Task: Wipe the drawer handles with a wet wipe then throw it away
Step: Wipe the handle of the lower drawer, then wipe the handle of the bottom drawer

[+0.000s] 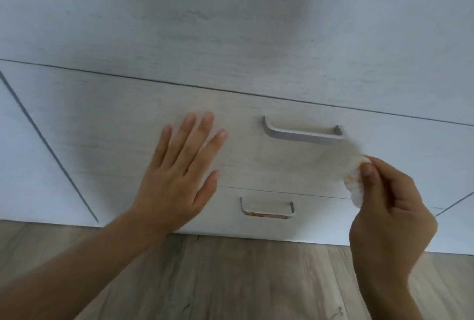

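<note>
R hand (387, 206), lower right, pinches wipe (355, 186) btwn thumb + fingers. L hand (177, 173), centre-left, lies flat, fingers straight, apparently bracing drawer (115, 127). Best: fold wipe round top handle (304, 133), slide end to end, incl. underside; low handle (266, 210) after.

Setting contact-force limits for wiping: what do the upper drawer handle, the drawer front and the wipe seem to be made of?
Grey squared bar handle on the upper drawer: likely satin metal, even dull sheen; painted plastic possible. Pale drawer front: matte wood-grain laminate, judging by flat streaky print. White crumpled wipe pinched in the right hand: soft nonwoven or paper, bunched folds; blurred.
</note>
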